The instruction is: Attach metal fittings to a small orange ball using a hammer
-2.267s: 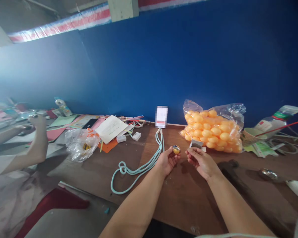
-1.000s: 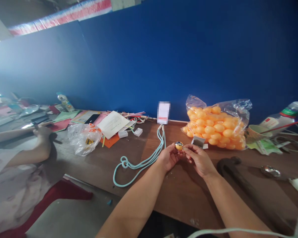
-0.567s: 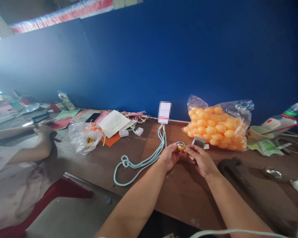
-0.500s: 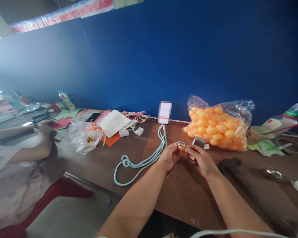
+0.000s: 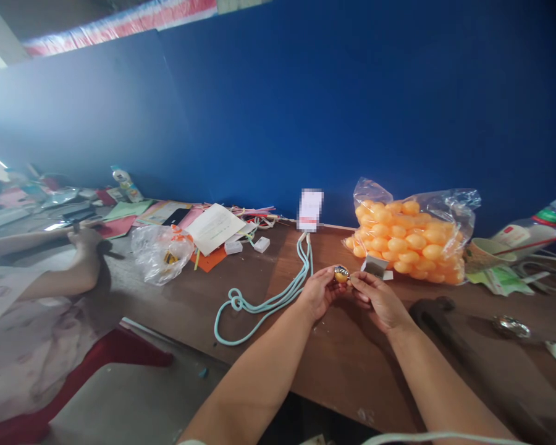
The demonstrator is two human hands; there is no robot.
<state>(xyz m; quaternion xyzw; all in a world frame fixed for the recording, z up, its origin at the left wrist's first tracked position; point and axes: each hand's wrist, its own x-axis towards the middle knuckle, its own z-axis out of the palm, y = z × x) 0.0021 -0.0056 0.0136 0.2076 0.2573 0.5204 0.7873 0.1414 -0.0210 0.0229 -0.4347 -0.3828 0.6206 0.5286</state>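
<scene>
Between the fingers of my left hand [image 5: 319,294] is a small shiny ball [image 5: 341,274], mirror-like on top and golden below. My right hand [image 5: 377,300] is closed in a pinch at the ball's right side; whatever its fingertips grip is too small to make out. Both hands are just above the brown table [image 5: 347,364]. Right behind them lies a small open grey-white box [image 5: 374,267], in front of a clear plastic bag of orange balls [image 5: 410,238].
Left of my hands lies a looped light-blue cord [image 5: 254,304] with a blurred card [image 5: 310,210] against the blue partition [image 5: 278,111]. Farther left are papers [image 5: 216,228], a crumpled clear bag [image 5: 160,254] and another person's arm [image 5: 65,275]. A shiny metallic object [image 5: 512,326] lies right.
The view has shifted slightly, so most things appear a little to the right. My hands keep nearly the same hold on the ball.
</scene>
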